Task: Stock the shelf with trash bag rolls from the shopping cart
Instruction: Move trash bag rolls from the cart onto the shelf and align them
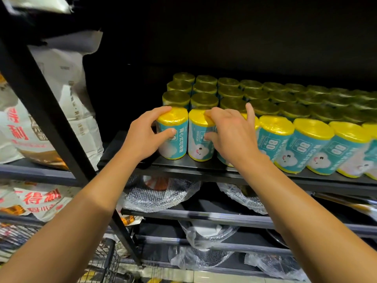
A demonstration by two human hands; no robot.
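Fingers of left hand (145, 133) and right hand (228, 129) each curled around upright teal, yellow-capped rolls (173, 133).

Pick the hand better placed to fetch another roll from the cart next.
Left, probably. The left hand grips the endmost roll, on the side where the cart shows below. The right hand holds a roll further from it.

You see glossy plastic film on the trash bag rolls (273, 137), a matt black metal shelf (204, 169), and crinkled bubble wrap (155, 197) below.
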